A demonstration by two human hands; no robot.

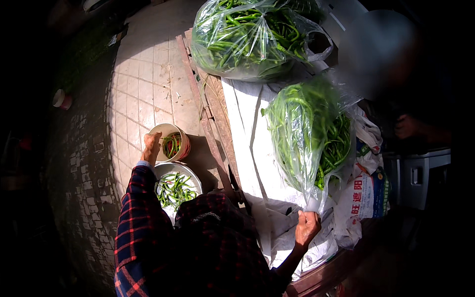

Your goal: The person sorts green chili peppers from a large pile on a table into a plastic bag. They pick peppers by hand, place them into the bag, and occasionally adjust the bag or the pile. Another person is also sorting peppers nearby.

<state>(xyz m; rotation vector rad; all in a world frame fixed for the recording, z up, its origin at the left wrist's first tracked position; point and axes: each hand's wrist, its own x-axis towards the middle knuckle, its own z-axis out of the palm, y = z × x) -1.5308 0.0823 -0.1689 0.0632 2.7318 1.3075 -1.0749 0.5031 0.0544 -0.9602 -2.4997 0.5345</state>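
My left hand [151, 147] is closed on the rim of a pale bucket [184, 147], tilted so its mouth shows. Red and green chili peppers [171, 145] lie inside it. Below the bucket, a round metal basin [194, 174] holds more green chilies [174, 190]. My right hand [308, 228] grips the gathered edge of a clear plastic bag [297, 173]. That bag, full of long green chilies [336, 148], rests on a white sheet. Its upper part is slightly blurred.
A second clear bag [242, 44] of green chilies sits at the far end of the wooden bed [213, 94], over the white sheet [247, 128]. Another person's hand [406, 126] shows at right, near a grey case [413, 173]. Printed sacks [366, 193] lie nearby. A small bucket [63, 100] stands far left.
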